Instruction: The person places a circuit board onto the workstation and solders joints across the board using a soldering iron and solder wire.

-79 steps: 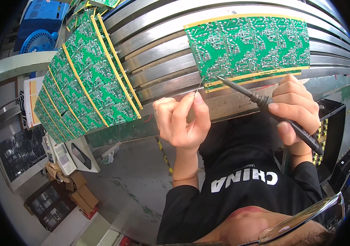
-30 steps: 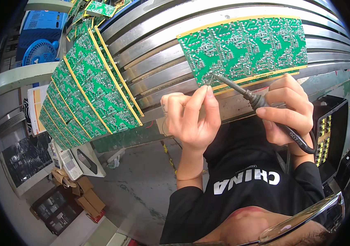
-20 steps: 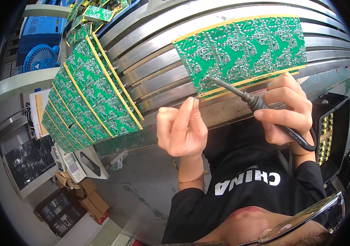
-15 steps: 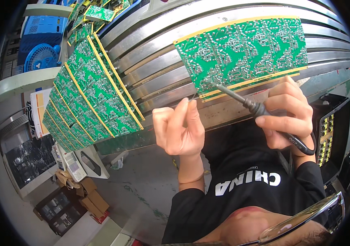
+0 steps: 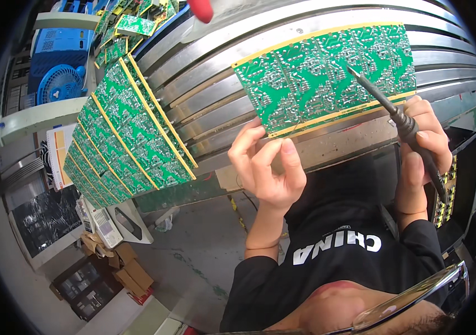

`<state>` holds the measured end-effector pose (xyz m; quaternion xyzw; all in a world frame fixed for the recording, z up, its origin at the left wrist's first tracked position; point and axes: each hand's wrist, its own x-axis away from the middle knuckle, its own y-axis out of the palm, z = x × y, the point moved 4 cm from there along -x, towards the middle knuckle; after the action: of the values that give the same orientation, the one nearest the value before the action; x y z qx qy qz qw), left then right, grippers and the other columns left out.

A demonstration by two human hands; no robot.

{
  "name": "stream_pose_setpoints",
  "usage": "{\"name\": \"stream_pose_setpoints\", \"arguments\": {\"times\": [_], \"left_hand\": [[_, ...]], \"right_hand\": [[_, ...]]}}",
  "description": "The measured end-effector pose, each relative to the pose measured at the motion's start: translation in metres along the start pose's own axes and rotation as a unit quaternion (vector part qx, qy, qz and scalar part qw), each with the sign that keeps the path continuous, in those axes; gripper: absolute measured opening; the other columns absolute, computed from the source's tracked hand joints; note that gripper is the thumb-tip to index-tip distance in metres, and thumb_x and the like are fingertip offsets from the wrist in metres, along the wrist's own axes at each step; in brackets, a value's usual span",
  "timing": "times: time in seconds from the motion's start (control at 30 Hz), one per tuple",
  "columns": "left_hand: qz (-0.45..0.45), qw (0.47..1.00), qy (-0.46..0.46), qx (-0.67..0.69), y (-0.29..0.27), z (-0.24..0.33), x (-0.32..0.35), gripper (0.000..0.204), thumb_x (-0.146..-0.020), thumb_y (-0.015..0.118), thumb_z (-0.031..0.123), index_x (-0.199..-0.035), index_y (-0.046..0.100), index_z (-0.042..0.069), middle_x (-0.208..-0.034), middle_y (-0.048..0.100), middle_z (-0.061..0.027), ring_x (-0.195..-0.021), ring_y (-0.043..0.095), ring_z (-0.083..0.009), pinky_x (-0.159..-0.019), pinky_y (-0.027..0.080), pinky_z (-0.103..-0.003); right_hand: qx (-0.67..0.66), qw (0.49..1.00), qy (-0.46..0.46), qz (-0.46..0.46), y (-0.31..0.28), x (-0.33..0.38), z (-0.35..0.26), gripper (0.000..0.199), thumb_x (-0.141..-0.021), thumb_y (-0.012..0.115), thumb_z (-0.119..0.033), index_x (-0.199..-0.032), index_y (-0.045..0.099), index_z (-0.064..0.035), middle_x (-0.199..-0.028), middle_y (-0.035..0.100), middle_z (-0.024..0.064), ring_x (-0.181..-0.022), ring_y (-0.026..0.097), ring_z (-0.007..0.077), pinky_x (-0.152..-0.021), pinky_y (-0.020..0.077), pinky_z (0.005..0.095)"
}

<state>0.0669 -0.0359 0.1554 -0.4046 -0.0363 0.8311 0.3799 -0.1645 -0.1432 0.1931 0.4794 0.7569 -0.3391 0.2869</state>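
My right hand (image 5: 425,137) is wrapped round the dark handle of a soldering iron (image 5: 380,100), its cable trailing below. The iron's tip lies over the middle of a green circuit board panel (image 5: 310,84); whether it touches cannot be told. This panel has yellow edge strips and rests on metal rails. At its near left corner is my left hand (image 5: 271,167), fingers curled, thumb and forefinger pinched on what looks like a thin solder wire (image 5: 295,128). The outer fingers of that hand reach the panel's corner.
Several similar panels (image 5: 132,128) stand overlapped at the left of the rails (image 5: 215,84). Behind them is a heap of small boards (image 5: 135,25). A blue fan (image 5: 59,84) is at far left, a black rack (image 5: 455,173) at right. Something red (image 5: 200,10) shows at the top edge.
The soldering iron has moved right and farther across the panel with my right hand. My left hand has shifted right to the panel's corner. A red thing has appeared at the top.
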Motion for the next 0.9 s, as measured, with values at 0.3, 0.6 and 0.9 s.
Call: {"name": "stream_pose_setpoints", "arguments": {"times": [0.3,0.6,0.9], "left_hand": [[0.024,0.989,0.067,-0.131,-0.016,0.008,-0.026,0.029,-0.074,0.093,0.005,-0.100,0.081,0.007,-0.081,0.066,-0.0030,-0.069,0.067,-0.0196,-0.060,0.053,-0.031],[0.011,0.994,0.077,-0.080,-0.002,-0.004,-0.053,0.023,-0.075,0.088,0.001,-0.095,0.079,0.006,-0.078,0.050,-0.0032,-0.072,0.051,-0.0237,-0.063,0.042,-0.036],[0.036,0.994,0.073,-0.079,0.011,-0.003,-0.063,0.016,-0.078,0.079,-0.001,-0.092,0.074,0.005,-0.077,0.048,-0.0023,-0.072,0.049,-0.0224,-0.066,0.043,-0.036]], "right_hand": [[-0.039,0.999,-0.010,0.018,0.016,-0.005,0.006,0.028,-0.101,0.063,-0.022,-0.119,0.065,-0.0006,-0.086,0.068,0.0142,-0.071,0.059,0.0244,-0.068,0.0493,0.0407],[-0.023,1.000,0.005,0.003,0.027,-0.014,0.004,0.029,-0.096,0.067,-0.019,-0.116,0.067,0.0023,-0.086,0.067,0.0173,-0.072,0.061,0.0284,-0.067,0.0513,0.0420],[-0.018,0.999,0.022,0.014,0.031,-0.014,0.009,0.030,-0.091,0.069,-0.013,-0.114,0.069,0.0065,-0.083,0.067,0.0165,-0.068,0.062,0.0281,-0.063,0.0514,0.0403]]}}
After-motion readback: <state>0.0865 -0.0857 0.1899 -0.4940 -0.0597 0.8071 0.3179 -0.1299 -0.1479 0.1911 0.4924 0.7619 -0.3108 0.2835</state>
